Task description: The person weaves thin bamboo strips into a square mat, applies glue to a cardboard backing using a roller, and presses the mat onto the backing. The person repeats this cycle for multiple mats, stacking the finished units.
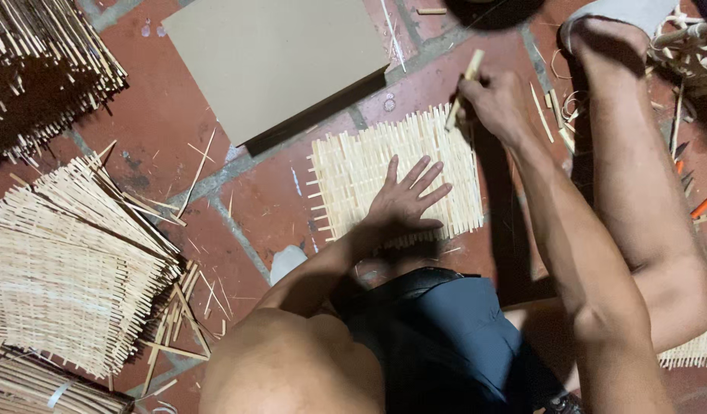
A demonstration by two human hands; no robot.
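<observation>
Pressing one woven mat [369, 165] flat with open left hand [406, 201], right hand [495, 100] gripping one stick [465, 88]

A red tile floor [162, 115] is carrying everything. A woven mat [353, 165] is lying at centre, with a brown board [269, 57] lying just beyond it. Mat stacks [62, 268] are sitting at the left, and darker ones [39, 69] are resting at far left. Loose strips [189, 303] are lying scattered beside the near stacks, and another mat [695, 349] is poking in at the right edge.
</observation>
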